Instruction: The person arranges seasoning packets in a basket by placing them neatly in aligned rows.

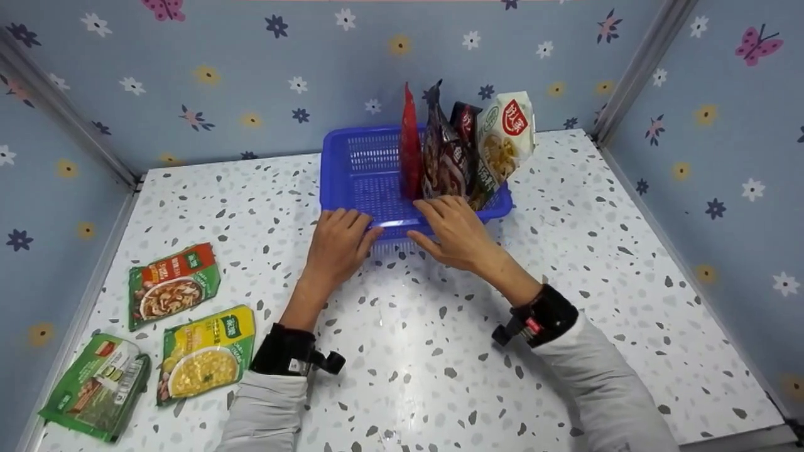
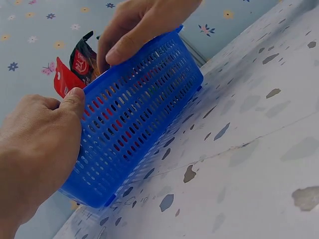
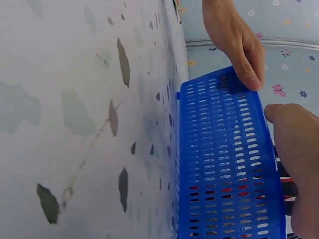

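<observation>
A blue plastic basket (image 1: 389, 224) with slotted walls stands at the back of the table. My left hand (image 1: 339, 246) grips the left part of its front rim; in the left wrist view, the thumb lies against the rim. Farther right along the same rim, my right hand (image 1: 461, 235) holds on, fingers over the edge and thumb on the near side. Inside the basket, toward the right, stand a red food packet (image 1: 410, 150), dark food packets (image 1: 447, 157) and a white food packet (image 1: 507, 132) leaning outward. Their lower parts are partly hidden by the right hand and basket.
Three food packets lie flat at the table's left: a red-and-green one (image 1: 176, 285), a yellow-and-green one (image 1: 210, 355) and a green one (image 1: 94, 389). Flower-patterned walls (image 1: 251, 81) enclose the back and sides of the speckled table (image 1: 402, 351).
</observation>
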{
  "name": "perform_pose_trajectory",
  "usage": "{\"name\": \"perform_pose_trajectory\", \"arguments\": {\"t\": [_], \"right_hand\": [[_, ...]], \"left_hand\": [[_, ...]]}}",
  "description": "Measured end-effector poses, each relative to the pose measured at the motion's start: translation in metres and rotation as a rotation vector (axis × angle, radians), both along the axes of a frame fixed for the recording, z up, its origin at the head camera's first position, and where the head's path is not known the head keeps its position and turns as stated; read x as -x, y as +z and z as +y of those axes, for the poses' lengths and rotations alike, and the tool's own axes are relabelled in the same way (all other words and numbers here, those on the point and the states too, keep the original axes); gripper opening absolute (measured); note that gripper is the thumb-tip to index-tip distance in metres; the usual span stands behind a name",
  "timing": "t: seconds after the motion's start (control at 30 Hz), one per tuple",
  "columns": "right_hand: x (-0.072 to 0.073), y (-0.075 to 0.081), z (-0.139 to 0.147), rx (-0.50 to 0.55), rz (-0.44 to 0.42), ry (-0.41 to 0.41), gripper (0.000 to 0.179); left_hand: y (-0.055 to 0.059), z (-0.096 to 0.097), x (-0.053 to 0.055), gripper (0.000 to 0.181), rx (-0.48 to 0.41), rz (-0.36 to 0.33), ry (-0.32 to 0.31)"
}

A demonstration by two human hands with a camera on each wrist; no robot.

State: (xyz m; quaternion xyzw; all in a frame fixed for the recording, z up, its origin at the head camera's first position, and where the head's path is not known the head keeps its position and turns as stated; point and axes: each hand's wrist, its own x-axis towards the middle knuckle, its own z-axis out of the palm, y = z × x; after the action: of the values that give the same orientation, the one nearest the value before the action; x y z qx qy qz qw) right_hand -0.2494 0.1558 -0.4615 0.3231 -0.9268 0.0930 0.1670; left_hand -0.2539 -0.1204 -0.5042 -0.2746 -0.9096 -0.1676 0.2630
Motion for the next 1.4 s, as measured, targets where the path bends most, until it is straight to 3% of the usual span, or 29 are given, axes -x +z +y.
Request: {"name": "perform_pose_trajectory", "arguments": {"t": [0.27, 0.5, 0.77, 1.0, 1.2, 1.4], "right_hand": [[0.001, -0.011, -0.003, -0.022, 0.085, -0.029, 0.047], [0.002, -0.016, -0.004, -0.023, 0.125, -0.038, 0.045], [0.004, -0.017, -0.003, -0.013, 0.126, -0.035, 0.045], [0.005, -0.017, -0.002, -0.008, 0.126, -0.04, 0.047], [0.004, -0.02, -0.002, -0.003, 0.159, -0.027, 0.045], [0.005, -0.021, -0.004, -0.008, 0.135, -0.02, 0.045]], "left_hand": [[0.002, 0.001, -0.002, 0.039, 0.006, -0.017, 0.008], [0.003, 0.001, -0.002, 0.04, 0.003, -0.034, 0.0], [0.006, 0.001, -0.002, 0.043, 0.001, -0.058, -0.004], [0.013, -0.003, -0.005, 0.045, 0.032, -0.129, -0.035], [0.024, -0.022, -0.024, 0.057, 0.011, -0.169, -0.085], [0.031, -0.063, -0.057, 0.066, 0.019, -0.202, -0.045]]}}
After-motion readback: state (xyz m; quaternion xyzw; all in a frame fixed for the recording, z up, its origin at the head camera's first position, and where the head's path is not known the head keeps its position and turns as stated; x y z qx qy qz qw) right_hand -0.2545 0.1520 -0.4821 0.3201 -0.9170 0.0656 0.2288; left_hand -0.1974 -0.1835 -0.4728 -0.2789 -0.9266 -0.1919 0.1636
